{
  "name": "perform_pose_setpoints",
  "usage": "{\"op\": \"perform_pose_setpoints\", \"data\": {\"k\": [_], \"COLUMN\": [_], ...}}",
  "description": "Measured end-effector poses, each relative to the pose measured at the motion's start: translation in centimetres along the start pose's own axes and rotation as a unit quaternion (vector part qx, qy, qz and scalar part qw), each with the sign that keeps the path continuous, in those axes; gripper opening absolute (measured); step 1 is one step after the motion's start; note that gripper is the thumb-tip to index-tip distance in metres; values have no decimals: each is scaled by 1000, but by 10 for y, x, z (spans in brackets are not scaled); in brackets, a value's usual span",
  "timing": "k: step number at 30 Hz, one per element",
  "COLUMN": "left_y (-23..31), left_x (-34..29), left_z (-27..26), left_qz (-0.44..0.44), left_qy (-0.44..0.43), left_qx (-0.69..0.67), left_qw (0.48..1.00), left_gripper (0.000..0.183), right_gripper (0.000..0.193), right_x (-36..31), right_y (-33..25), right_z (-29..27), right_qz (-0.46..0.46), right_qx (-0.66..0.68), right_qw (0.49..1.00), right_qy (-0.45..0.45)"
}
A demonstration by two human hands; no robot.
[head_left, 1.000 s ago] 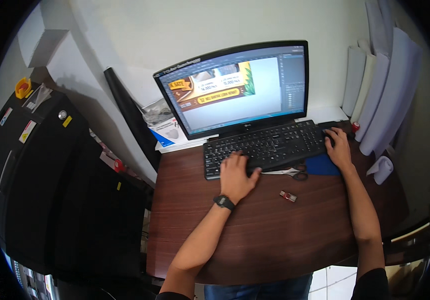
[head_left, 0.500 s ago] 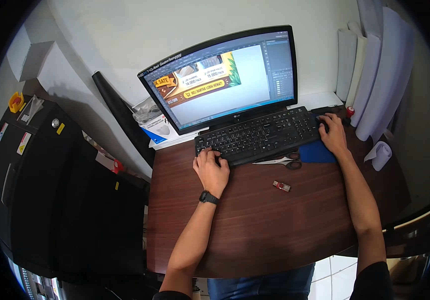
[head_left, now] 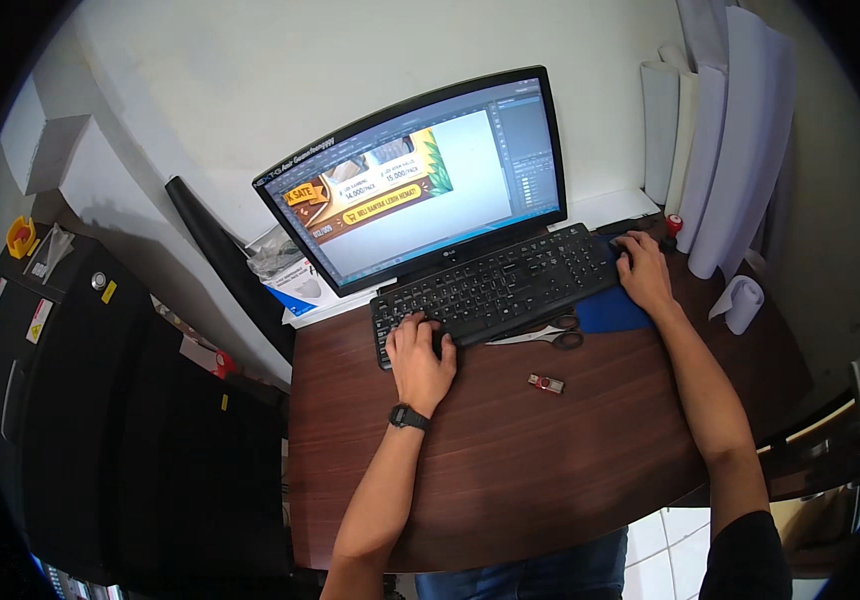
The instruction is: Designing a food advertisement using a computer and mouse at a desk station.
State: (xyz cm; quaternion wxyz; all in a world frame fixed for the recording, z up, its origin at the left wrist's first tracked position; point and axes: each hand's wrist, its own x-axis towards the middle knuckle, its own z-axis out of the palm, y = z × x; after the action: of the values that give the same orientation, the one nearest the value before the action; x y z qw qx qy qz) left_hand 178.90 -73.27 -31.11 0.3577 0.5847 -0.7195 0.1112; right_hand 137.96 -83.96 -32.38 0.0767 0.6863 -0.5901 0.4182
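Observation:
My left hand (head_left: 421, 364) rests at the lower left corner of a black keyboard (head_left: 500, 290), its fingers spread over the keys and the thumb apart. A black watch (head_left: 408, 417) is on that wrist. To the right of the keyboard, my right hand (head_left: 646, 272) is curved over a dark computer mouse, mostly hidden under the palm, on a blue mouse pad (head_left: 615, 311). Behind the keyboard, a black monitor (head_left: 420, 175) shows a colourful banner design in an editing window. Scissors (head_left: 563, 338) lie partly under the keyboard's front edge.
A red and silver USB stick (head_left: 547, 384) lies on the brown desk (head_left: 510, 460). Tall paper rolls (head_left: 707, 165), a small roll (head_left: 743, 303) and a red-topped stamp (head_left: 673, 226) stand at right. A box (head_left: 302, 286) sits beside the monitor; a black cabinet (head_left: 80, 400) is at left.
The whole view has shifted, so the desk things appear farther left and slightly lower. My left hand sits slightly farther right along the keyboard; my right hand stays over the mouse.

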Motion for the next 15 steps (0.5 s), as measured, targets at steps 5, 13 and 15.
{"op": "perform_pose_setpoints", "data": {"k": [5, 13, 15], "left_y": [-3, 0, 0], "left_x": [0, 2, 3], "left_z": [2, 1, 1], "left_qz": [-13, -17, 5], "left_qy": [15, -4, -9], "left_qx": [1, 1, 0], "left_qw": [1000, 1000, 1000], "left_gripper": [27, 28, 28], "right_gripper": [32, 29, 29], "right_x": [0, 1, 1], "right_y": [1, 4, 3], "right_z": [1, 1, 3], "right_qz": [1, 31, 20], "right_qx": [4, -18, -8], "right_qw": [1000, 999, 1000], "right_qy": [1, 0, 10]}}
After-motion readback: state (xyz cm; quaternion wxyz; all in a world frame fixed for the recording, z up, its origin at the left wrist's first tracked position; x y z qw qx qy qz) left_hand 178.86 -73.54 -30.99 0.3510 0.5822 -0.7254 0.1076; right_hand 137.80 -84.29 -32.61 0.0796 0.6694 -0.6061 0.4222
